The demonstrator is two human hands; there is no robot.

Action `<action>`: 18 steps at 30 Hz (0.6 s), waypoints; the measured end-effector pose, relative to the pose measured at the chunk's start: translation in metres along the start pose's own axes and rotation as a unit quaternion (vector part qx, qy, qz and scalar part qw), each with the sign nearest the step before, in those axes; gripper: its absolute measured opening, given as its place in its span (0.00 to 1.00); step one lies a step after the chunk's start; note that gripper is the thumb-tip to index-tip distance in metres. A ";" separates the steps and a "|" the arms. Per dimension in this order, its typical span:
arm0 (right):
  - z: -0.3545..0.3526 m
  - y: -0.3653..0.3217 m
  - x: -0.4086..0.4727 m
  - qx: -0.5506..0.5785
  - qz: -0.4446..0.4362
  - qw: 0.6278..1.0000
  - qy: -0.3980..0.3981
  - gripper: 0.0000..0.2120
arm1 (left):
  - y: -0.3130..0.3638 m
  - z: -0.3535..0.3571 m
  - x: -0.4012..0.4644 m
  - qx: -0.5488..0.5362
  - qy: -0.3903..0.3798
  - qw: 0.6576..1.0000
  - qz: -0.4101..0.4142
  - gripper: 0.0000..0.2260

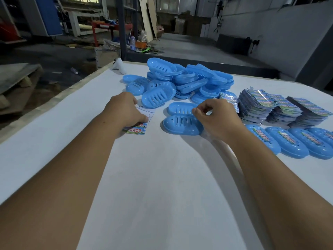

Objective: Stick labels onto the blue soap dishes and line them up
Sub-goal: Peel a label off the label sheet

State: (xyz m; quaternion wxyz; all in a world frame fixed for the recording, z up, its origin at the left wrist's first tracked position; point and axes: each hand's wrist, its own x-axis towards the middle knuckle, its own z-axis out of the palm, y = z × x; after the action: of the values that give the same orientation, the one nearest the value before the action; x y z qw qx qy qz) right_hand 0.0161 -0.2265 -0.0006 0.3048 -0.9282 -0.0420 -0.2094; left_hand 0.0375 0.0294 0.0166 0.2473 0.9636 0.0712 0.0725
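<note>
Two unlabelled soap dishes are laid bottom-up just ahead of the right hand (214,120): the nearer dish (182,124) is directly to that hand's left and partly overlapped by it, and the farther dish (182,108) is touching or nearly touching it behind. Both are set with the long axis running left to right across the surface (153,177), so a label would be laid along that line. The right hand is clearly the nearer one; the left hand (124,110) is placed well to the left, beyond a gap of bare surface.

The left hand is pressed down on a label sheet (139,127), its fingers bent over the sheet's near edge. The right hand's thumb and forefinger are pinched together above the nearer dish; a peeled label may be held there, but none can be made out.

The dishes are seen as glossy light-blue plastic ovals with a row of drain slots. A loose pile of dishes (180,80) is heaped farther back, stacks of labels (281,109) are set to the right, and a row of labelled dishes (292,143) is lined up at the right edge.
</note>
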 end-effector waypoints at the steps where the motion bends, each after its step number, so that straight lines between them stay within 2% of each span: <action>1: 0.000 -0.001 0.000 0.002 -0.003 1.000 -0.001 0.09 | -0.001 0.000 0.001 0.010 0.014 1.000 0.006 0.30; 4: 0.001 -0.003 -0.002 0.007 -0.011 1.000 -0.005 0.09 | -0.003 0.000 0.004 0.011 0.052 0.998 0.013 0.23; 6: 0.000 -0.007 -0.003 0.038 -0.023 0.999 -0.007 0.09 | 0.002 -0.004 0.005 -0.120 0.050 0.991 0.013 0.15; 8: -0.001 -0.019 -0.006 0.133 -0.032 0.991 -0.011 0.09 | 0.013 -0.010 -0.001 -0.314 0.025 0.949 0.014 0.10; 11: -0.001 -0.037 -0.012 0.279 -0.011 0.960 -0.033 0.06 | 0.030 -0.011 -0.014 -0.488 -0.058 0.870 0.026 0.09; 13: 0.003 -0.043 -0.014 0.319 0.008 0.946 -0.053 0.09 | 0.037 -0.006 -0.021 -0.527 -0.109 0.842 0.042 0.09; 18: 0.002 -0.042 -0.013 0.364 0.054 0.928 -0.053 0.12 | 0.046 0.004 -0.029 -0.514 -0.144 0.843 0.067 0.11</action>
State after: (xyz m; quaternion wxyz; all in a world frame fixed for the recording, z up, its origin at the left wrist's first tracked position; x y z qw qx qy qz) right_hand -0.0034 -0.1910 0.0157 0.6301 -0.7639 -0.0812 -0.1134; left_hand 0.0143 -0.0177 0.0327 0.7096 0.6999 -0.0774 -0.0247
